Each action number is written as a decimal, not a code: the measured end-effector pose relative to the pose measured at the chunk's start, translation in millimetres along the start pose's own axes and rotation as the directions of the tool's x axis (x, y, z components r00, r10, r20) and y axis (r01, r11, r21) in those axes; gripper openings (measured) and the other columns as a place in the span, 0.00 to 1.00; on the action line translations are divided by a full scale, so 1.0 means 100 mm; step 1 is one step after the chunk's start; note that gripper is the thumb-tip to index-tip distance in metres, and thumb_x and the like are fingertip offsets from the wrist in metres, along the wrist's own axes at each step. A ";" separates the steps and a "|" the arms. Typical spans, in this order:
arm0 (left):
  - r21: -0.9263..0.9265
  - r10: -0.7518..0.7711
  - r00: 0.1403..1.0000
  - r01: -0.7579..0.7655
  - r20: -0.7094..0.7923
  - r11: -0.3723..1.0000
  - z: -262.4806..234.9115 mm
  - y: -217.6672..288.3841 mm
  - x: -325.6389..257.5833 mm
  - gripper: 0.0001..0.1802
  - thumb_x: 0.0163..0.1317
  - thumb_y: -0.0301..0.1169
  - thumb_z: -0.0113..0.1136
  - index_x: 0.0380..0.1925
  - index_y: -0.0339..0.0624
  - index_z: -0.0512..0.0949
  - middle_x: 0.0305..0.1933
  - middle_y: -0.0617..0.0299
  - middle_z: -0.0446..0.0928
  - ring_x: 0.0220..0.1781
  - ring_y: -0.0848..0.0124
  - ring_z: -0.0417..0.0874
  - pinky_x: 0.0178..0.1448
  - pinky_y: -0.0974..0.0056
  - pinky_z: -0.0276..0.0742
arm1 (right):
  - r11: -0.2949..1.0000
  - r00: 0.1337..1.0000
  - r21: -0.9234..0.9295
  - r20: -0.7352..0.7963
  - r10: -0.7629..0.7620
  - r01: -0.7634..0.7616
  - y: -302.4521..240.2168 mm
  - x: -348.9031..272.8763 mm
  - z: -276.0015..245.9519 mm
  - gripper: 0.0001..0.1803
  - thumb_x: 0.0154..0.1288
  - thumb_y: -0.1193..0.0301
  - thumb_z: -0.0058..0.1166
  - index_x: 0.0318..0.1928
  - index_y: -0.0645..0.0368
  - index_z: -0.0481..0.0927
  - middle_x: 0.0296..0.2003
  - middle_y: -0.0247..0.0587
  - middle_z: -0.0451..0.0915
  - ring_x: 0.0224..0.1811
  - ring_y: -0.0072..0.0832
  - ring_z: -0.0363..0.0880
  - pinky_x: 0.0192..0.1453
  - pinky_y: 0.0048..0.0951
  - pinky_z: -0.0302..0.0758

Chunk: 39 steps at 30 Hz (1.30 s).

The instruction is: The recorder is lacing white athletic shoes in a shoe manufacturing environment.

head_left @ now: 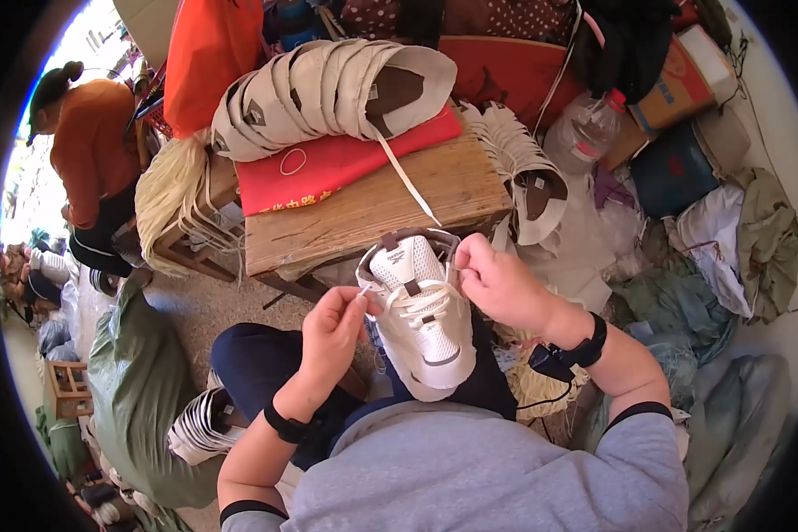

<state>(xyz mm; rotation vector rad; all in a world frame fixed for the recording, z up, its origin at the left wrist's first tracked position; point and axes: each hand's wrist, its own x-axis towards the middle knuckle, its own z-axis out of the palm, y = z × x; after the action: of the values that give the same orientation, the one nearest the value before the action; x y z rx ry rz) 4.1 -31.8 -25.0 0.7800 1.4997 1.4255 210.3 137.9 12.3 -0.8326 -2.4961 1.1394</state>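
Note:
A white and grey sneaker (432, 350) with brown trim rests on my lap, its toe toward me and its tongue toward the bench. White shoelace (414, 306) crosses its lower eyelets. On the shoe's left side, my left hand (332, 324) pinches a white lace end between thumb and forefinger. My right hand (505, 285) is closed at the upper right eyelet edge, thumb against forefinger; what lies between those fingertips is hidden. Beyond the shoe stands a wooden bench (363, 213) carrying a long row of nested beige shoe uppers (315, 97) on a red cloth (270, 177).
A bundle of cream laces (173, 199) hangs at the bench's left. More nested uppers (532, 182) lie to its right, near a clear plastic bottle (585, 133). Green sacks (137, 390) crowd the left floor. Farther left, a person in orange (97, 151) bends over.

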 end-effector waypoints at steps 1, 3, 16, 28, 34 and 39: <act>0.000 0.000 1.000 0.000 0.002 1.000 0.00 0.01 0.00 0.07 0.74 0.27 0.51 0.43 0.35 0.77 0.35 0.65 0.82 0.27 0.84 0.72 0.32 0.77 0.70 | 0.985 0.999 -0.169 -0.009 -0.047 0.044 -0.02 0.00 0.01 0.10 0.65 0.75 0.46 0.45 0.63 0.66 0.25 0.53 0.79 0.29 0.49 0.82 0.34 0.44 0.77; 0.071 -0.066 0.996 0.062 0.053 0.996 0.01 0.02 -0.01 0.08 0.74 0.28 0.52 0.40 0.34 0.77 0.32 0.66 0.81 0.27 0.84 0.72 0.31 0.76 0.68 | 0.956 0.998 -0.288 0.042 -0.040 0.051 -0.08 0.02 -0.02 0.11 0.65 0.75 0.47 0.46 0.63 0.66 0.26 0.54 0.79 0.28 0.50 0.81 0.32 0.44 0.77; 0.321 0.056 0.998 -0.055 0.006 0.945 0.01 0.01 0.02 0.09 0.67 0.27 0.59 0.29 0.33 0.77 0.22 0.70 0.74 0.25 0.85 0.70 0.27 0.74 0.65 | 0.612 0.917 -0.687 0.237 -0.320 0.391 -0.29 0.16 -0.09 0.10 0.57 0.75 0.55 0.40 0.61 0.73 0.27 0.39 0.78 0.33 0.39 0.81 0.36 0.42 0.75; 0.807 0.411 0.850 -0.479 0.330 0.345 0.05 0.48 0.18 0.08 0.55 0.27 0.67 0.31 0.39 0.77 0.34 0.54 0.74 0.38 0.56 0.80 0.39 0.59 0.76 | 0.743 0.786 -0.302 0.405 -0.467 0.597 -0.06 0.48 -0.51 0.14 0.51 0.79 0.61 0.40 0.59 0.75 0.41 0.43 0.72 0.46 0.43 0.76 0.47 0.42 0.75; 0.665 0.261 0.891 -0.452 0.372 0.595 -0.11 0.57 0.36 0.17 0.52 0.25 0.71 0.41 0.41 0.77 0.42 0.57 0.71 0.44 0.60 0.76 0.51 0.59 0.75 | 0.832 0.751 -0.146 0.532 -0.390 0.536 -0.04 0.55 -0.57 0.15 0.52 0.78 0.64 0.40 0.59 0.73 0.42 0.44 0.72 0.45 0.47 0.78 0.44 0.44 0.76; 0.664 0.272 0.800 -0.597 0.535 0.451 -0.12 0.58 0.48 0.13 0.52 0.27 0.70 0.36 0.42 0.77 0.42 0.57 0.71 0.48 0.58 0.73 0.54 0.59 0.72 | 0.892 0.801 -0.088 0.484 -0.351 0.444 0.06 0.46 -0.54 0.16 0.54 0.76 0.64 0.41 0.59 0.72 0.43 0.45 0.70 0.45 0.46 0.79 0.44 0.44 0.76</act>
<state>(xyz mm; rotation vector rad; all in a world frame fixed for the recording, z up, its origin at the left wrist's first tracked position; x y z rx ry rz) -33.5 14.7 22.5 2.0464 1.6998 0.7449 200.7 201.1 43.2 -0.0354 -3.0067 1.0323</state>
